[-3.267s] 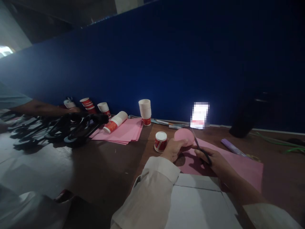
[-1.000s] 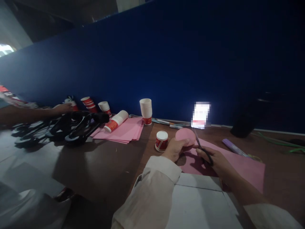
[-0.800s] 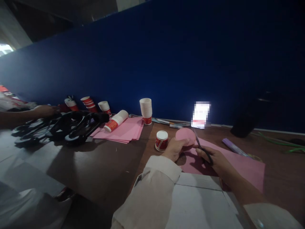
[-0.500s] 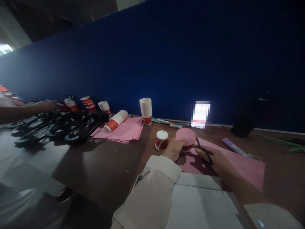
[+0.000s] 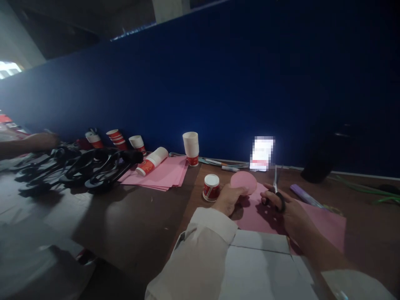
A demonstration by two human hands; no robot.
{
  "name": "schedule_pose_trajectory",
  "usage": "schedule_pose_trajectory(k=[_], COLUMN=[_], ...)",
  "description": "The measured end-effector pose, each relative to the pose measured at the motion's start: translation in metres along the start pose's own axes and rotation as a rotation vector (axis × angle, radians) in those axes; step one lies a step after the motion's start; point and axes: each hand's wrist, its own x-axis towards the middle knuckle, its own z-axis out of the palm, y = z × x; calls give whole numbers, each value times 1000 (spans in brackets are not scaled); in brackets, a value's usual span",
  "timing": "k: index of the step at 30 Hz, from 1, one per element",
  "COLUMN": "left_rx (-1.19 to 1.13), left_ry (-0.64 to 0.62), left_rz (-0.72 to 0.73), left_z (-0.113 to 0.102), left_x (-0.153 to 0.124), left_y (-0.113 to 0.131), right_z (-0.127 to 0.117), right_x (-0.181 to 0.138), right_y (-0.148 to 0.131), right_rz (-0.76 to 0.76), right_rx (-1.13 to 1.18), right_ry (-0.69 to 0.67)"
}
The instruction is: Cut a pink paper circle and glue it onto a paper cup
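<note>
Left hand [image 5: 229,199] grips the pink disc [image 5: 243,182] by its lower edge, thumb and fingers pinched on it, disc raised above the hand and facing the camera. Right hand [image 5: 286,208] is closed through the black handles of the scissors [image 5: 276,189]. The blades point up and away from the hand, just right of the disc and not touching it. Can't tell if the blades are parted.

Both hands hover over a pink sheet [image 5: 315,218] lying flat on the table [image 5: 140,216]. A small red-white pot [image 5: 211,187] stands just left of the left hand. A purple pen [image 5: 301,193] lies just beyond the right hand. A white box [image 5: 259,262] sits below both wrists, nearest the person.

Further left of the left hand is a cup stack [image 5: 191,148], then a cup on its side [image 5: 152,161] on a paper pile [image 5: 164,173]. Past that is a heap of black items [image 5: 84,166], too dark to identify. Far left, a co-worker's hand [image 5: 39,141] rests by the heap.
</note>
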Motion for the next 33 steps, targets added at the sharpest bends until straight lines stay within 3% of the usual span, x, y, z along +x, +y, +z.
schedule_pose_trajectory(k=[3, 8, 15, 27, 33], left_rx=[14, 49, 38, -220, -280], left_ry=[-38, -119, -91, 9, -75], left_rz=[-48, -9, -44, 17, -15], left_z=[4, 9, 9, 14, 23], left_x=[-3, -4, 0, -1, -11], left_y=[-2, -10, -13, -12, -13], right_z=[-2, -3, -3, 3, 5], right_x=[2, 5, 11, 16, 14], right_y=[0, 2, 4, 9, 5], right_rz=[60, 57, 1, -29, 3], right_rx=[111, 155, 99, 103, 80], right_ry=[-20, 2, 42, 8, 18])
